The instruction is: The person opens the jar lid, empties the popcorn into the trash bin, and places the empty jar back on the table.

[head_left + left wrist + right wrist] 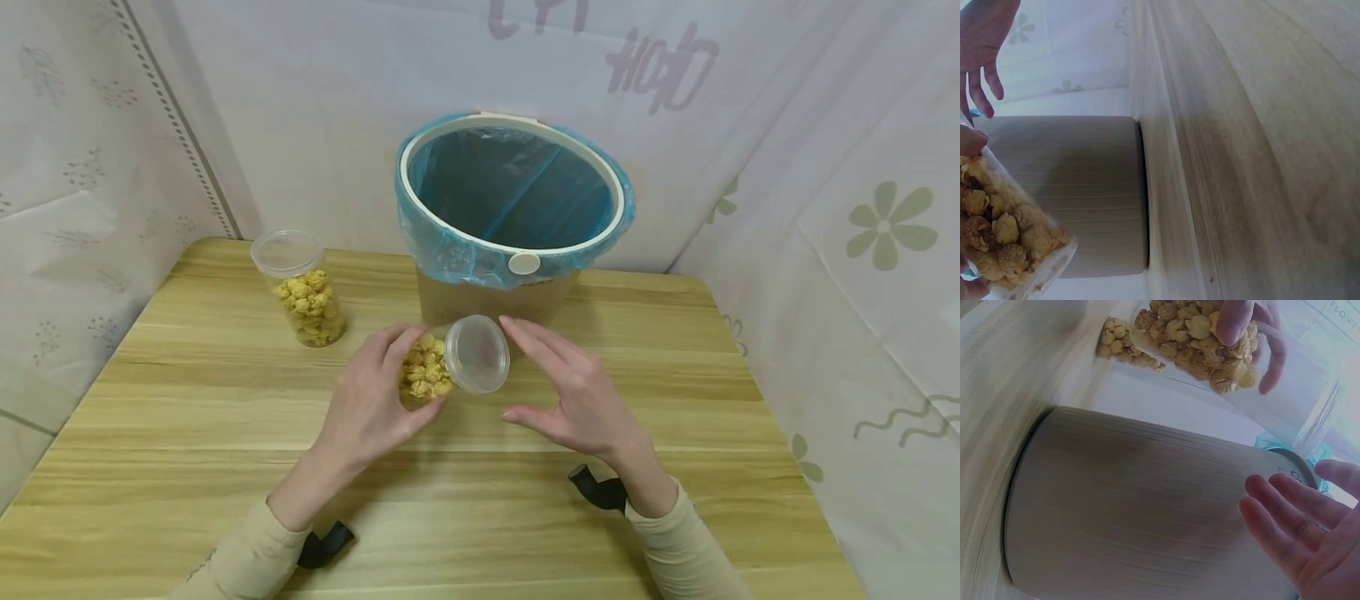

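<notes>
Tabletop [225, 467]: pale wood-grain, light stripes running L–R. Walled on three sides w/ white sheeting [825, 250], faint flower + squiggle prints, grey lettering up top.

Bin [510, 217] at back centre of tabletop: wood-look body, cream rim, blue liner bag folded over the edge. Inside shows only the bag.

Clear jar [303, 292], back left, upright, lid on, roughly two-thirds full of yellow popcorn; well apart from the hands.

Second popcorn jar [442, 362], same kind, held tipped on its side just in front of the bin, lidded end (clear cap) facing right. Popcorn bunched toward the held end.

Left hand [371, 400]: grip clamped round the tipped jar's body, thumb + fingers curled on it.

Right hand [577, 392]: fingers straight and spread apart, palm toward the lid, just beside it, not clearly touching; holds nothing.

Cream sleeves, black wrist straps [600, 490] on both arms.
</notes>
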A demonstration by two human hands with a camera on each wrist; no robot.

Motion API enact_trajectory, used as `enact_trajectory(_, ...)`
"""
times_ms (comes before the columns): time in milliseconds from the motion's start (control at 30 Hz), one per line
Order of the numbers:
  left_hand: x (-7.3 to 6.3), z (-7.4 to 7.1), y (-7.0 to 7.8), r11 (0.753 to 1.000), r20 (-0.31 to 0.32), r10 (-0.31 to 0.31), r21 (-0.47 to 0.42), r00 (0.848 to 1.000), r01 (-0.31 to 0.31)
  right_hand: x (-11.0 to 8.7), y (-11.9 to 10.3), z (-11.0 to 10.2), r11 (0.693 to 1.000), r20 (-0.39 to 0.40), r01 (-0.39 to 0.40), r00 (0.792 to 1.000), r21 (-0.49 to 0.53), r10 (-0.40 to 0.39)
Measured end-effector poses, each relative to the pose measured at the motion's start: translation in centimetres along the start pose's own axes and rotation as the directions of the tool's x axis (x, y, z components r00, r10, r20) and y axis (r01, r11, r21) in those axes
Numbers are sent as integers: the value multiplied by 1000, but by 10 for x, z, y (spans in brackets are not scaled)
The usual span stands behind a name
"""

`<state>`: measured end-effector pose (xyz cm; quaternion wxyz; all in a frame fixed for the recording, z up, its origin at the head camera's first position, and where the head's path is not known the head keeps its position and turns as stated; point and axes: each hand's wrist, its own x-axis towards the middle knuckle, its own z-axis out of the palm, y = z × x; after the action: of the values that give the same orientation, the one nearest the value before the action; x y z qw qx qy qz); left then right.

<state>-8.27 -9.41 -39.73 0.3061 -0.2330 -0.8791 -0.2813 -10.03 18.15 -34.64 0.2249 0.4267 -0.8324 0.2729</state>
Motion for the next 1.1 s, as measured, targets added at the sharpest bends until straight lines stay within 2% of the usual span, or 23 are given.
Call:
enact_trajectory(133,-1,3,2,997,-18,62,39,998,-62,-1,-2,1,999,-10,-35,999,3,35)
enact_trajectory(400,-2,5,8,988,-4,122,101,993,-121,-4,-2,4,995,14,-99,995,10,99)
enact_trajectory(633,1,7,9,981,-37,167,110,985,-163,-3,-4,2,989,34,-132,991,66,130)
enact_trajectory(833,1,4,9,986,2,160,51,987,-160,-2,-5,0,989,58,-119,992,87,114)
enact_trajectory(1100,0,0,8,993,77,119,5,990,-120,1,-6,-5,997,118,-48,992,68,39)
